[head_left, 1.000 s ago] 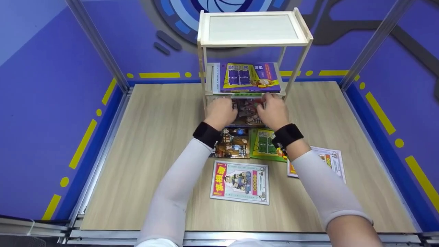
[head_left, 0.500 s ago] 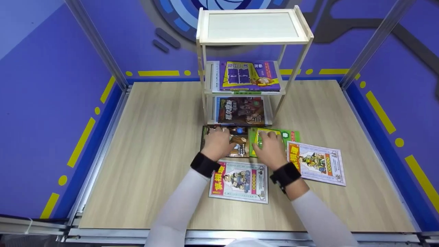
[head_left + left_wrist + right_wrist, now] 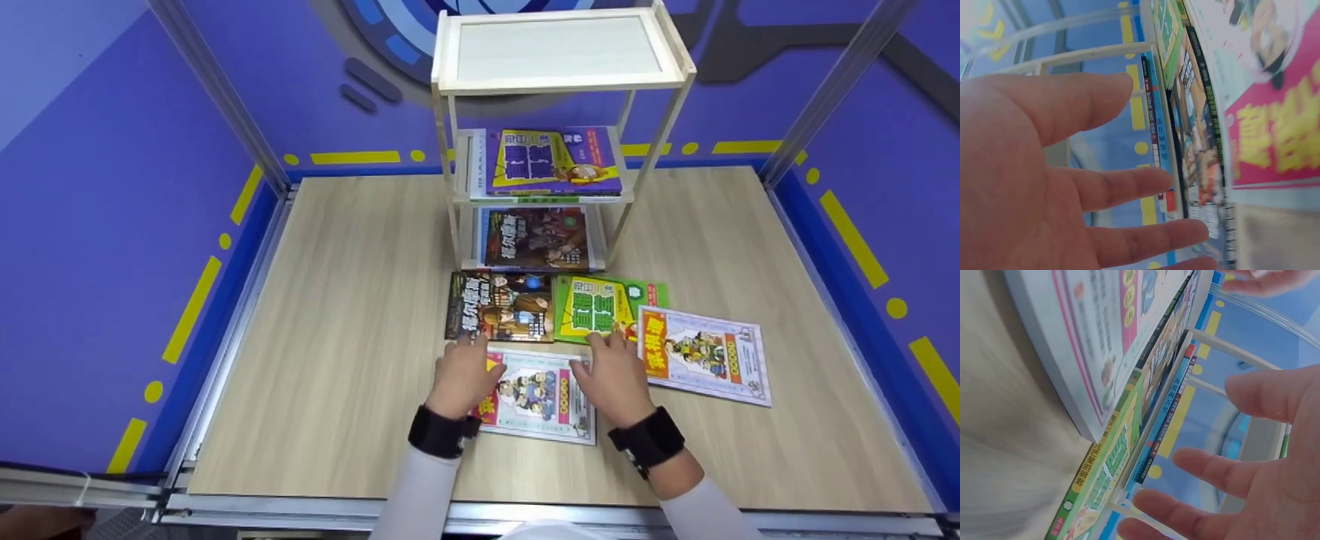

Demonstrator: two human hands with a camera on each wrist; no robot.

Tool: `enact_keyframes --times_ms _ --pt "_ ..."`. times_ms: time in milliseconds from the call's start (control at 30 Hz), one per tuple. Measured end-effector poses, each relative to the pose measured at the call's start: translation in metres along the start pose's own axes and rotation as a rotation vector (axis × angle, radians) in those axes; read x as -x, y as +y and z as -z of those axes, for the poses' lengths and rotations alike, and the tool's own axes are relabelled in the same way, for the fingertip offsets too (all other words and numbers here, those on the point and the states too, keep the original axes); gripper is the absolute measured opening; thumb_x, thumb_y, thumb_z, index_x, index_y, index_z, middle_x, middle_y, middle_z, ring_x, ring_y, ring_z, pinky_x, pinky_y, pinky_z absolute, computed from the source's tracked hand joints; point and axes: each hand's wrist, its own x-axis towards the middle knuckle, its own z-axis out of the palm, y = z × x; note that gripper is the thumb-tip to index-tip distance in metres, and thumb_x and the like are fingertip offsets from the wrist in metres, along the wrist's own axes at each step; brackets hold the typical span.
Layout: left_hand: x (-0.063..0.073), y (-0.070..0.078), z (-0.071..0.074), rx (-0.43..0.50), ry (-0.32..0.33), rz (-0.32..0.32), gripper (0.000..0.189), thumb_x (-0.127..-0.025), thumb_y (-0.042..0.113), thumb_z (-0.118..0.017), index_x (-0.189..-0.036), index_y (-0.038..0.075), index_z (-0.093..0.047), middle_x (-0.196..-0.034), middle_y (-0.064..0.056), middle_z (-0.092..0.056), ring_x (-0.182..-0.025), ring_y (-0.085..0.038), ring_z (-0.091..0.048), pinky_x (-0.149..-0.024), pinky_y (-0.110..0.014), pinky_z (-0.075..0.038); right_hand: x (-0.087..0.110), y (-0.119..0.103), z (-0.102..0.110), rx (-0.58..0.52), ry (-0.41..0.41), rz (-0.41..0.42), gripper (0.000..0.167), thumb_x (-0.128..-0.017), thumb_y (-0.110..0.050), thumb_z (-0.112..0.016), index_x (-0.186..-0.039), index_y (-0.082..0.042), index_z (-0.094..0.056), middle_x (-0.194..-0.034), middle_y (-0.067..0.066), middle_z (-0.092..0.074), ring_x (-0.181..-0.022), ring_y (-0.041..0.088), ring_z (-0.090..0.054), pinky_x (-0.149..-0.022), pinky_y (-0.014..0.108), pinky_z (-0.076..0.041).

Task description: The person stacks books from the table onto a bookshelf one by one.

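Note:
Over the left end of a white-and-pink book [image 3: 536, 390], my left hand [image 3: 461, 379] hovers with fingers spread. My right hand [image 3: 616, 379] is at the same book's right end, its fingers apart and relaxed. Both wrist views show the fingers extended and holding nothing. Just beyond the fingertips lie a dark comic-style book [image 3: 501, 307] and a green book [image 3: 600, 307], side by side in front of the shelf. To the right, a white book with an orange strip [image 3: 705, 356] lies at a slant, partly over the green one.
A small wooden shelf rack [image 3: 562, 49] stands at the back. Its middle tier bears a stack topped by a purple book [image 3: 551, 161]. On the bottom tier a dark-covered book [image 3: 536, 238] lies on a blue one. Purple panels [image 3: 112, 247] enclose the table [image 3: 337, 337].
Both hands have drawn back from the lower part of the shelf, passed over the dark and green books, and come to the white-and-pink book nearest the person. The books look unmoved.

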Motion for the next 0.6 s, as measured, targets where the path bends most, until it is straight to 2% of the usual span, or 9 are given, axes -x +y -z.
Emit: enact_keyframes --times_ms 100,200,300,433,600 --pt "0.008 0.001 -0.006 0.026 -0.001 0.011 0.065 -0.097 0.047 -0.076 -0.141 0.001 -0.063 -0.123 -0.027 -0.069 -0.107 -0.042 -0.067 -0.080 -0.055 -0.061 0.007 0.002 0.000 -0.003 -0.006 -0.005 0.055 -0.096 -0.035 -0.075 -0.136 0.001 -0.064 -0.130 0.034 -0.062 -0.117 0.052 -0.060 -0.095 0.065 -0.053" --pt "0.011 0.001 -0.009 0.019 0.022 0.029 0.063 -0.096 0.047 -0.076 -0.138 0.001 -0.065 -0.118 -0.024 -0.069 -0.102 -0.039 -0.067 -0.077 -0.053 -0.061 0.012 0.002 -0.002 -0.026 -0.005 -0.018 0.055 -0.096 -0.034 -0.075 -0.136 0.002 -0.063 -0.128 0.034 -0.063 -0.116 0.051 -0.061 -0.094 0.063 -0.053" --pt "0.011 0.001 -0.010 0.026 0.061 0.079 0.063 -0.097 0.047 -0.076 -0.138 0.001 -0.065 -0.116 -0.023 -0.070 -0.101 -0.038 -0.068 -0.078 -0.053 -0.061 0.015 0.000 -0.004 -0.047 -0.015 -0.056 0.058 -0.097 -0.034 -0.074 -0.140 0.002 -0.061 -0.133 0.034 -0.061 -0.120 0.049 -0.060 -0.098 0.062 -0.053" --pt "0.011 0.000 -0.012 0.082 0.102 0.143 0.064 -0.099 0.047 -0.073 -0.140 -0.001 -0.064 -0.118 -0.024 -0.072 -0.103 -0.039 -0.071 -0.083 -0.053 -0.061 0.019 -0.002 -0.007 -0.071 -0.025 -0.089 0.060 -0.098 -0.033 -0.074 -0.145 0.002 -0.057 -0.139 0.031 -0.059 -0.124 0.048 -0.059 -0.102 0.060 -0.053" --pt "0.014 -0.002 -0.016 0.140 0.132 0.174 0.062 -0.098 0.046 -0.073 -0.134 -0.004 -0.066 -0.112 -0.024 -0.072 -0.099 -0.040 -0.073 -0.083 -0.051 -0.061 0.030 0.000 -0.013 -0.095 0.042 -0.105 0.065 -0.097 -0.032 -0.074 -0.144 0.009 -0.054 -0.133 0.032 -0.061 -0.118 0.048 -0.063 -0.099 0.060 -0.054"
